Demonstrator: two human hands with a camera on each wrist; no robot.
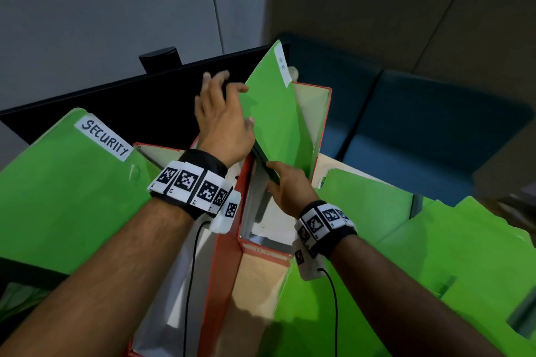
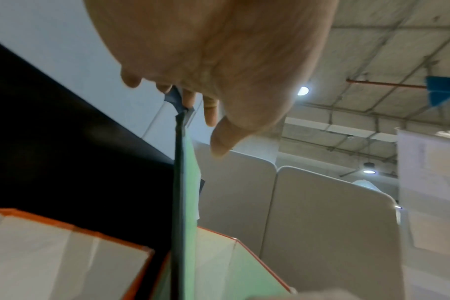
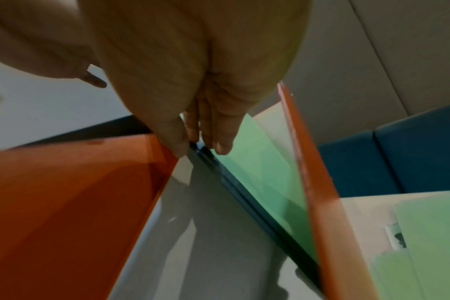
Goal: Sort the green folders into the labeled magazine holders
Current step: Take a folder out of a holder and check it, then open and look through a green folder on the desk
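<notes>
Grey partitions stand close behind; your left hand (image 1: 220,119) rests spread on the green folder (image 1: 275,113) (tilted inside the orange holder (image 1: 313,85)), right hand (image 1: 287,182) pinching its edge.

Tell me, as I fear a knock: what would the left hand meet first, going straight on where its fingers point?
Likely the black monitor; the left hand, against the green folder, points toward its top edge. Depth is unclear: it may pass over.

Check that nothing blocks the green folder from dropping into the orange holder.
Nothing visible does. The green folder is already partly inside the orange holder, with bare white floor below. The right hand pinches its edge; the left hand steadies it.
</notes>
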